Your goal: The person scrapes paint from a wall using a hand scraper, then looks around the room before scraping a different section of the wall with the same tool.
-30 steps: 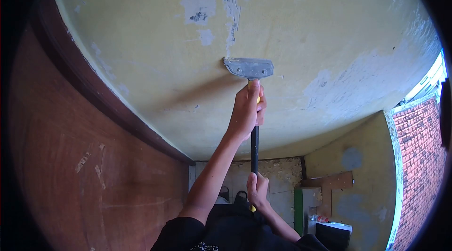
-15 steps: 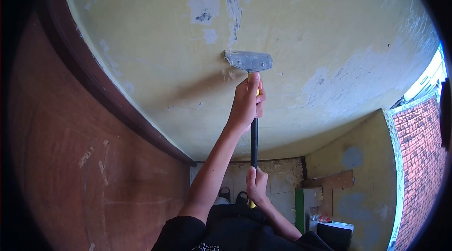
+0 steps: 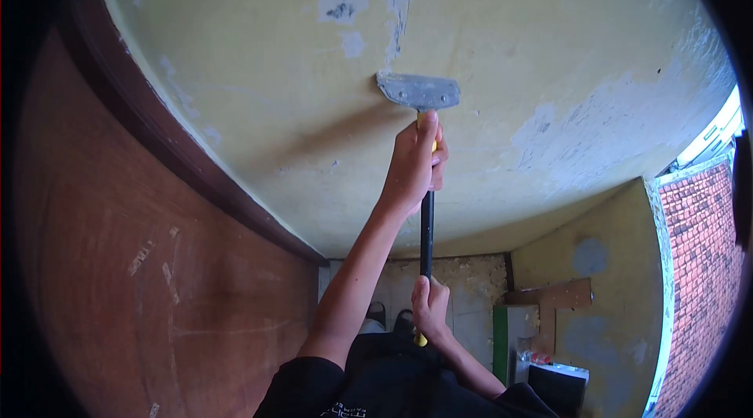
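Observation:
A long-handled scraper [image 3: 427, 230] is held in both hands, its wide grey metal head [image 3: 420, 91] against the yellow wall [image 3: 486, 34]. My left hand [image 3: 416, 161] is wrapped round the upper handle just below the head, thumb lying along it. Lower down, near the yellow handle end, my right hand [image 3: 431, 308] is closed round the black shaft. Just above the left corner of the head, a cracked strip of peeled paint [image 3: 394, 2] runs up the wall. Whether the blade edge presses on the wall is hard to see.
A brown wooden panel [image 3: 196, 261] with a dark frame stands at left. Pale debris [image 3: 474, 281] lies on the floor along the wall. Boards [image 3: 561, 296] and a black box-like object [image 3: 555, 388] are at lower right, beside a window opening onto roof tiles [image 3: 702, 261].
The view has shifted slightly, so the scraper and wall marks appear higher. Against the wall, the scraper head stays at nearly the same spot below the crack. Both grips are unchanged.

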`<state>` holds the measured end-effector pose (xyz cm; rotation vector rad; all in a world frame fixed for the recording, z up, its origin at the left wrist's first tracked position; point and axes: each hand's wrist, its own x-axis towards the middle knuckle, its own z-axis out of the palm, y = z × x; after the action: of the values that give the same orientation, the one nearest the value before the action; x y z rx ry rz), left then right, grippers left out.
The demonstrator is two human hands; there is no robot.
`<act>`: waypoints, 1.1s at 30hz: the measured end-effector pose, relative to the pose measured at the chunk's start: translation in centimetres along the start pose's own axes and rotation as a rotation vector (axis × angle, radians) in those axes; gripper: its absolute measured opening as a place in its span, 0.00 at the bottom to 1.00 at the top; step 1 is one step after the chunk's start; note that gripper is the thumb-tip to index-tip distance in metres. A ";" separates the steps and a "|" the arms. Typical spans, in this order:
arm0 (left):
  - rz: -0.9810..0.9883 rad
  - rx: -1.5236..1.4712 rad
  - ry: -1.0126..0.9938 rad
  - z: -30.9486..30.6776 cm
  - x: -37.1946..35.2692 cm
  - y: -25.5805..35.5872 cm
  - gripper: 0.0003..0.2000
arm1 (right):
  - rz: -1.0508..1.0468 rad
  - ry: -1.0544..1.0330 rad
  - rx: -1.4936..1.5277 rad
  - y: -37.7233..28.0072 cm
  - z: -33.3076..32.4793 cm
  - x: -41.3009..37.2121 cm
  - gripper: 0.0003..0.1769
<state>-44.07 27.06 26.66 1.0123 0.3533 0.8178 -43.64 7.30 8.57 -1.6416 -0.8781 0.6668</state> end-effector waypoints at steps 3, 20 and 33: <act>-0.005 -0.002 -0.007 -0.2 0.2 -0.1 0.20 | 0.025 -0.005 -0.001 -0.3 -0.1 -0.1 0.24; -0.004 0.022 0.013 -0.3 -0.2 0.2 0.21 | -0.059 -0.005 0.002 -0.3 0.3 0.5 0.26; -0.024 -0.040 -0.016 -0.4 -0.1 0.7 0.21 | -0.008 -0.122 0.062 -0.2 -1.3 0.5 0.25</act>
<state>-44.70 27.40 27.02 0.9750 0.3336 0.7924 -42.37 7.08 9.10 -1.5540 -0.9416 0.7875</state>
